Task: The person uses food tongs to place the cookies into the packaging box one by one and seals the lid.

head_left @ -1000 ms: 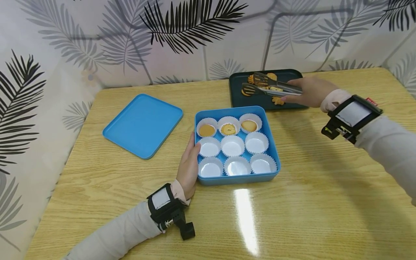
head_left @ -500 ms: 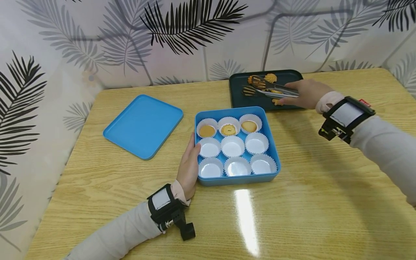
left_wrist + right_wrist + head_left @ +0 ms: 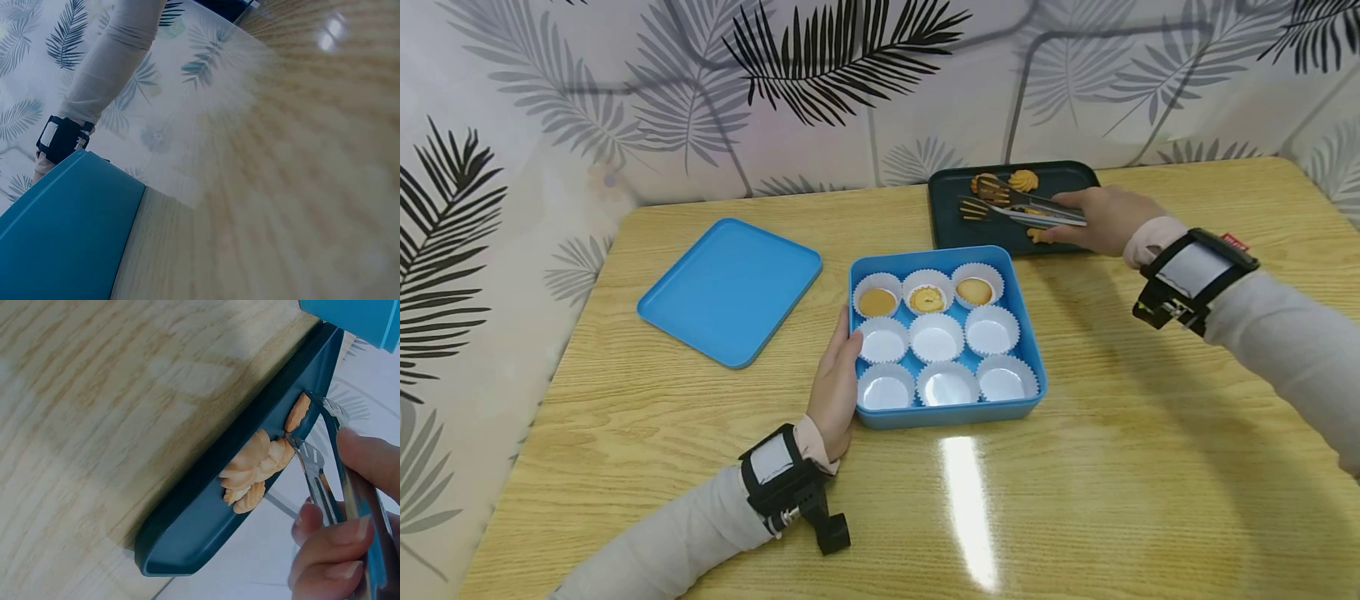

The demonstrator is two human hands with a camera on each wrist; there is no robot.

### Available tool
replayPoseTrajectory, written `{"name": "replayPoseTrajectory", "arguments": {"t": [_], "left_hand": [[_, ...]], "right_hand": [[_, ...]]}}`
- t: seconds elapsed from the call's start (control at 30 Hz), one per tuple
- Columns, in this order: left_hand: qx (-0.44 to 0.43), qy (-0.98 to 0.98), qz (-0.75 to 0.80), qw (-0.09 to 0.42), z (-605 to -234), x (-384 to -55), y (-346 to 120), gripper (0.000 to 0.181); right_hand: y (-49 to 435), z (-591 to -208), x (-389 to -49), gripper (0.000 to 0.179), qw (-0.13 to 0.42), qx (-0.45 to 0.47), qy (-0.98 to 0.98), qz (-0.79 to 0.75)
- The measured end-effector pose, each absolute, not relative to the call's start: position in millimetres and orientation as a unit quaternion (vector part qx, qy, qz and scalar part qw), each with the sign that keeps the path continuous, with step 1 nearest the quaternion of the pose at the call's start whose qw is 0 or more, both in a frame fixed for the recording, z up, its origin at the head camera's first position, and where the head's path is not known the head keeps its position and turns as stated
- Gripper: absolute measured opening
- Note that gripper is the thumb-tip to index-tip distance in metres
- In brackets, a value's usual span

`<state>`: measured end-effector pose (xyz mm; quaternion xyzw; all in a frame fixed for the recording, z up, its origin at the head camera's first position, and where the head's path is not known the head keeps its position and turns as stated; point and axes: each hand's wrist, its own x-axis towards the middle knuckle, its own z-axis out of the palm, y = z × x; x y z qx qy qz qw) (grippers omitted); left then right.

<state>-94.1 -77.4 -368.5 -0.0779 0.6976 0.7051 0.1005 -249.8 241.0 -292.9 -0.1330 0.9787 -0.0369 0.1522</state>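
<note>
In the head view my left hand holds the left wall of a blue box, thumb at the rim and fingers along the outside. White paper cups fill the box in rows; the back row's cups hold a cookie each. My right hand grips metal serving tongs over a dark tray of cookies. The right wrist view shows the tongs' slotted tips apart, on either side of a cookie in the tray. Several other cookies lie clustered beside it.
A flat blue lid lies on the wooden table, left of the box. Behind the table's far edge hangs a leaf-patterned cloth. The dark tray stands near that edge, just behind the box.
My right hand has shifted slightly left and down with the tongs, whose tips have drawn closer together over the tray. The left hand and the box stay where they were.
</note>
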Motion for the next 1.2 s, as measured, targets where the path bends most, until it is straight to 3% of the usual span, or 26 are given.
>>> {"name": "replayPoseTrajectory", "arguments": {"t": [0.77,1.2], "left_hand": [[-0.078,0.699,0.703,0.101,-368.2,-94.2,-78.1,0.056],[-0.079,0.698,0.704,0.101,-368.6,-94.2,-77.9,0.056]], "right_hand": [[252.1,-283.4,-232.6,0.078,0.126,-0.15,0.977,-0.089],[235.3,-271.1,-205.2,0.067,0.062,-0.2,0.971,-0.117]]}}
